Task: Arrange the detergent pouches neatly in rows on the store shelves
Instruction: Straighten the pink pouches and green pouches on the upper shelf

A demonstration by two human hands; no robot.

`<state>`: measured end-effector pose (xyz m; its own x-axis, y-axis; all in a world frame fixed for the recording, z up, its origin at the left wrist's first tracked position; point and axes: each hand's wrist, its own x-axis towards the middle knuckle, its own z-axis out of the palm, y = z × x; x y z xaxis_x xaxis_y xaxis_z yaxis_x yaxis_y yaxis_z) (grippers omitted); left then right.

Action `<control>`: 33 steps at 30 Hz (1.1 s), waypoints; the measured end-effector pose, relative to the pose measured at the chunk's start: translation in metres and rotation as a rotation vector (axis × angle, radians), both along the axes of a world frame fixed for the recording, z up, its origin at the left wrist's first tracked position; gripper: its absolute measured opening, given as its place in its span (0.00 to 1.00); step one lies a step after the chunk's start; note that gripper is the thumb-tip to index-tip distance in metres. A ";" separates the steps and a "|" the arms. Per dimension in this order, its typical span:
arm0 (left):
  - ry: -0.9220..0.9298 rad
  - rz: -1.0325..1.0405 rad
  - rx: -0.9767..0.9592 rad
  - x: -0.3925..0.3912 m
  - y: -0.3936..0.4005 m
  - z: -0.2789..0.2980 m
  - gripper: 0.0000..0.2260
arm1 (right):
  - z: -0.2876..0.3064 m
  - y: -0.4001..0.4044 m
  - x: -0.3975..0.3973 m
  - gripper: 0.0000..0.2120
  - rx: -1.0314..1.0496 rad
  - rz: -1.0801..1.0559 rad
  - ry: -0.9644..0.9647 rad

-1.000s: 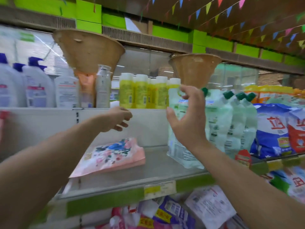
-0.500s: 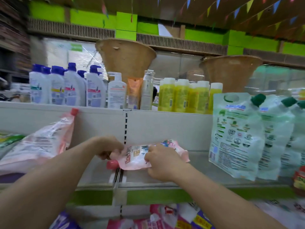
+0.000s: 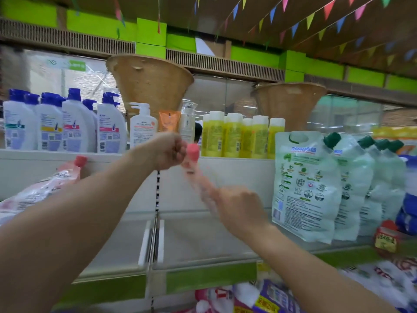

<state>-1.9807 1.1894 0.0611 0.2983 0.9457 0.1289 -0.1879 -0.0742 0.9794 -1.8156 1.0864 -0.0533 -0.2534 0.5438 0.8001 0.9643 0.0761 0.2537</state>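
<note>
Store shelf [image 3: 198, 240], middle tier, is bare below the hands. Pink pouch [image 3: 198, 177] is held above it, blurred, tilted: left hand [image 3: 168, 150] pinches beside the cap, right hand [image 3: 239, 208] grips the base. Advised: base lowered first, stood upright beside green-capped pouches [image 3: 304, 188].

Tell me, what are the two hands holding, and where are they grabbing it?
One pink pouch. The left hand grips it beside its pink cap; the right hand grips the lower end. It is blurred.
</note>
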 end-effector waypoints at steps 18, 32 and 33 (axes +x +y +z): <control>0.028 0.280 0.373 0.047 0.026 -0.053 0.20 | 0.001 -0.026 0.039 0.20 -0.230 0.104 0.877; 0.010 -0.179 0.009 0.010 0.020 -0.097 0.08 | 0.013 -0.034 0.019 0.25 -0.233 0.209 0.831; 0.008 -0.110 0.020 0.011 0.019 -0.094 0.08 | 0.014 -0.034 0.015 0.26 -0.231 0.224 0.838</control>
<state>-1.9696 1.2084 -0.0327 0.4015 0.9044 0.1445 -0.1877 -0.0732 0.9795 -1.8003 1.0521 -0.0396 0.2451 0.7223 0.6467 0.7825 0.2465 -0.5718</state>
